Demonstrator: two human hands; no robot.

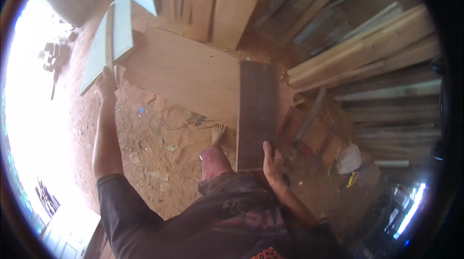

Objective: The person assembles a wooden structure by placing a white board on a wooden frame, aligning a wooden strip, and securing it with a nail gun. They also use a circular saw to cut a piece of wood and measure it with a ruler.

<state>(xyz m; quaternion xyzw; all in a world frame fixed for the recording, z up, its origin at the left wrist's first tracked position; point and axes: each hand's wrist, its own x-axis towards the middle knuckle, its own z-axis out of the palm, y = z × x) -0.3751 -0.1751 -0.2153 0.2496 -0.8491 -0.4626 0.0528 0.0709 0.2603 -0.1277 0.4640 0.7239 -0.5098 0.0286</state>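
My left hand (106,84) is stretched out to the far left, its fingers closed on the near end of a narrow wooden strip (110,32). The strip lies along a pale, whitish board (123,22). Close to my body, my right hand (273,163) grips the right edge of a dark brown board (257,109), with the thumb toward its top face; the other fingers are partly hidden. This dark board lies crosswise over the right end of a long, light brown plywood panel (188,73).
Stacked planks (362,44) fill the right side, and upright boards (234,12) lean at the back. My bare foot (219,134) is beside the panel on sandy ground (145,157) strewn with scraps. A cord (176,119) lies there. A yellow object (352,179) sits at right.
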